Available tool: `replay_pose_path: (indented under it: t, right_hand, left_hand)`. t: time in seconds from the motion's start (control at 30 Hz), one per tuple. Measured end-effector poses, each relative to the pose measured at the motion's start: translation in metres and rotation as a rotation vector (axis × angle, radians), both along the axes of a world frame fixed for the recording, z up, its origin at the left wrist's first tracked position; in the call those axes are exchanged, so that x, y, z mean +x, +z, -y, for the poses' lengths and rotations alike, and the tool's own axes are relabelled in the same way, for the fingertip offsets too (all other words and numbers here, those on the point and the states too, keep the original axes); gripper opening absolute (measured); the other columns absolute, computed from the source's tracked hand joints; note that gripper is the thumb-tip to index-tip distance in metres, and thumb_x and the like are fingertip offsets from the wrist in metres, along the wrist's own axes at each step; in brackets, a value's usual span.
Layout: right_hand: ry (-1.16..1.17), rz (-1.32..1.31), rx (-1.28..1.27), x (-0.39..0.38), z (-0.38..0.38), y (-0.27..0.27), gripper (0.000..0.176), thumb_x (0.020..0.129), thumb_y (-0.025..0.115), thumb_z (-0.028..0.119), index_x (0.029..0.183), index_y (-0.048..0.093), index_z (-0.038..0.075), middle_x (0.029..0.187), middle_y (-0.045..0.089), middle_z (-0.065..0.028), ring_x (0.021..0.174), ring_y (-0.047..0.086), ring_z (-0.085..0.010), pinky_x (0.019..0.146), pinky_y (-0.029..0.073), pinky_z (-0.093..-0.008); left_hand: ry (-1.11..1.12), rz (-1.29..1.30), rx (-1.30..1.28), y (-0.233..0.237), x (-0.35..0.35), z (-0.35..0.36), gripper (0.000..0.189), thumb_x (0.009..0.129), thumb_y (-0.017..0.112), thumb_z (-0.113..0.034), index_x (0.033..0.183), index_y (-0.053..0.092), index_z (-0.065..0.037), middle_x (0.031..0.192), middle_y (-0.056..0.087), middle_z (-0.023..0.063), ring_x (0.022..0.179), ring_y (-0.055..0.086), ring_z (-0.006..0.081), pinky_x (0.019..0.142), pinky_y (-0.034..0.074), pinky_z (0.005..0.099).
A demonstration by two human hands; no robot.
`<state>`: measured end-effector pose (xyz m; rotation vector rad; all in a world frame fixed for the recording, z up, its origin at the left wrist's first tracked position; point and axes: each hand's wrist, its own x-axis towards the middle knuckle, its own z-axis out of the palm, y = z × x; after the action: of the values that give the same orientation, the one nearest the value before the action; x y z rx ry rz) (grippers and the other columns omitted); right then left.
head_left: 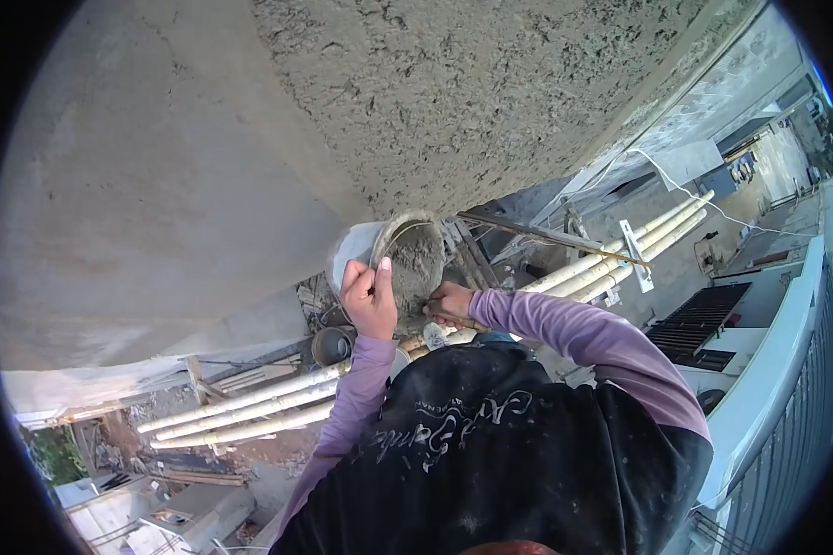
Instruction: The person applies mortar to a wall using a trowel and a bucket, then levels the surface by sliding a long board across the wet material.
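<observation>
A bucket (pixel 391 239) with wet grey mortar (pixel 417 262) inside stands in front of me, close to the wall, its mouth facing me. My left hand (pixel 368 301) is closed on the near left part of its rim, thumb up. At the lower right of the mouth, my right hand (pixel 451 303) is closed around something that looks like a short handle. The far part of what it grips is hidden by the hand and the mortar. A pale surface, perhaps another container (pixel 350 252), shows just behind the bucket on the left.
Rough fresh mortar covers the wall's right part (pixel 491 92); its left part (pixel 148 176) is smooth. Bamboo-like poles (pixel 259 404) run below me on both sides, tied with a pale crosspiece (pixel 635 254). Another bucket (pixel 331 346) sits lower left. A white railing (pixel 768 370) stands right.
</observation>
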<state>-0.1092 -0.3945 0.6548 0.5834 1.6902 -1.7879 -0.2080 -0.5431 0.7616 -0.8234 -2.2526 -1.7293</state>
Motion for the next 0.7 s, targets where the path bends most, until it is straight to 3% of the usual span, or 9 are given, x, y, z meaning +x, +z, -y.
replay_pose_path:
  t: [0.13, 0.2, 0.47, 0.5, 0.7]
  right_hand:
    - [-0.026, -0.100, -0.173, 0.018, -0.006, 0.042, 0.027, 0.096, 0.060, 0.024, 0.099, 0.065, -0.002, 0.067, 0.058, -0.0039, 0.052, 0.055, -0.0115, 0.041, 0.045, -0.0268]
    - [-0.097, 0.034, -0.366, 0.015, -0.008, 0.042, 0.027, 0.095, 0.060, 0.024, 0.099, 0.064, -0.002, 0.065, 0.056, -0.0043, 0.048, 0.054, -0.0136, 0.041, 0.044, -0.0282]
    - [-0.180, 0.071, -0.450, 0.030, -0.012, 0.038, 0.026, 0.095, 0.060, 0.024, 0.088, 0.061, -0.001, 0.062, 0.054, -0.0042, 0.045, 0.052, -0.0129, 0.037, 0.042, -0.0282]
    - [-0.111, -0.013, -0.252, 0.029, -0.011, 0.032, 0.027, 0.095, 0.060, 0.024, 0.086, 0.060, -0.002, 0.061, 0.054, -0.0041, 0.044, 0.052, -0.0131, 0.036, 0.041, -0.0283]
    - [-0.218, -0.056, -0.198, 0.032, -0.011, 0.028, 0.026, 0.094, 0.060, 0.022, 0.088, 0.059, -0.003, 0.060, 0.052, -0.0046, 0.043, 0.050, -0.0137, 0.037, 0.041, -0.0297]
  left_hand:
    - [0.089, 0.116, 0.049, -0.018, -0.027, 0.022, 0.038, 0.090, 0.069, -0.008, 0.064, 0.044, 0.005, 0.068, 0.037, 0.0033, 0.061, 0.033, 0.0117, 0.054, 0.028, 0.0307]
    - [0.108, 0.186, 0.085, -0.021, -0.025, 0.021, 0.039, 0.090, 0.068, -0.007, 0.063, 0.042, 0.004, 0.068, 0.035, 0.0013, 0.063, 0.032, 0.0098, 0.055, 0.026, 0.0292]
    - [0.129, 0.448, 0.224, -0.046, -0.024, 0.023, 0.042, 0.092, 0.068, -0.011, 0.062, 0.044, 0.007, 0.067, 0.034, 0.0004, 0.063, 0.030, 0.0093, 0.056, 0.025, 0.0303]
    - [0.140, 0.453, 0.223, -0.048, -0.024, 0.019, 0.041, 0.092, 0.068, -0.010, 0.062, 0.045, 0.007, 0.066, 0.033, 0.0005, 0.063, 0.030, 0.0093, 0.057, 0.025, 0.0300]
    - [0.136, 0.447, 0.200, -0.049, -0.023, 0.007, 0.042, 0.091, 0.069, -0.011, 0.062, 0.045, 0.006, 0.067, 0.033, 0.0001, 0.063, 0.030, 0.0092, 0.056, 0.025, 0.0303]
